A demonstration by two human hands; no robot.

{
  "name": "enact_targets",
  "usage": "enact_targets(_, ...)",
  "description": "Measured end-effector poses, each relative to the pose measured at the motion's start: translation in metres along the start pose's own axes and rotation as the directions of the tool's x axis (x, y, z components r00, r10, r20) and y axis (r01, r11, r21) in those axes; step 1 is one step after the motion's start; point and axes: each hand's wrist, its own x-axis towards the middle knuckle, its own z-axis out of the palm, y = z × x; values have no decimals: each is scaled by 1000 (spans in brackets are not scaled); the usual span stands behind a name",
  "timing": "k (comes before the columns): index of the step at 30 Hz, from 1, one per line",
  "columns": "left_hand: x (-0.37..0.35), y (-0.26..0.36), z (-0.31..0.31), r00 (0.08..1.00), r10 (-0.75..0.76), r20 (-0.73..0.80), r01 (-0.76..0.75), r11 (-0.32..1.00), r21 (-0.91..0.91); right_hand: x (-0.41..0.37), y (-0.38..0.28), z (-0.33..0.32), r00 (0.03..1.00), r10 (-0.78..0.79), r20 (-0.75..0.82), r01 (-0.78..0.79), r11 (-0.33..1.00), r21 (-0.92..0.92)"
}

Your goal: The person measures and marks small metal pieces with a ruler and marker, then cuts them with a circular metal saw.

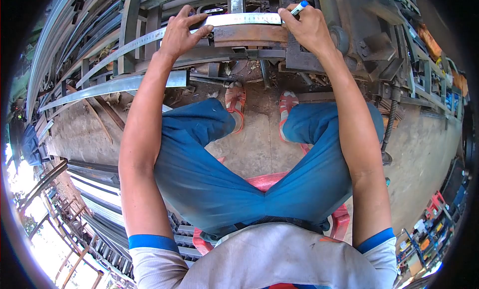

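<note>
A long steel ruler (pixel 244 18) with printed numbers lies across the metal pieces at the top of the head view. My left hand (pixel 180 35) grips it partway along, thumb and forefinger at its edges; the other fingers are partly hidden. At the ruler's right end is my right hand (pixel 308 30), closed around a white marker with a blue cap (pixel 299 7). Its thumb and fingertips touch or nearly touch the ruler's end. Just below the ruler sits a rusty brown steel piece (pixel 249 35). A grey metal bar (pixel 236 0) runs away behind it.
A shiny metal bar (pixel 124 85) juts in at left, under my left forearm. Long metal profiles (pixel 55 44) are stacked at upper left, more (pixel 100 199) at lower left. Dark steel machinery (pixel 361 34) stands at right. I sit on a red plastic seat (pixel 269 181).
</note>
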Motion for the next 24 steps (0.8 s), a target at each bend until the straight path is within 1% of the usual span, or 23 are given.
enact_targets(3,0,-1,2,1000,-3,-2,3,1000,5,-1,-4,-4,1000,23,12,-24,1000,19)
enact_targets(6,-1,-3,3,1000,-5,2,5,1000,6,-1,-1,-2,1000,-11,11,11,1000,6)
enact_targets(10,0,-4,3,1000,-16,27,16,1000,-4,2,0,-10,1000,2,25,-3,1000,18)
enact_targets(12,-1,-4,5,999,-27,18,27,1000,-5,7,3,-16,992,11,-129,-2,997,73)
enact_targets(13,-1,-5,6,999,-41,11,41,999,-6,8,4,-22,990,-18,-138,21,1000,21)
enact_targets(14,-1,-5,5,999,-38,9,38,999,-7,8,5,-26,990,-18,-141,21,1000,19)
enact_targets(16,0,-2,0,998,-58,34,60,997,-39,10,-6,-42,986,146,-81,-127,971,203)
enact_targets(20,6,0,-20,998,-48,26,50,995,-88,8,-1,-46,979,152,-133,-122,970,211)
enact_targets(24,13,3,-47,987,-113,-117,88,974,-207,11,6,-50,977,140,-158,-102,968,228)
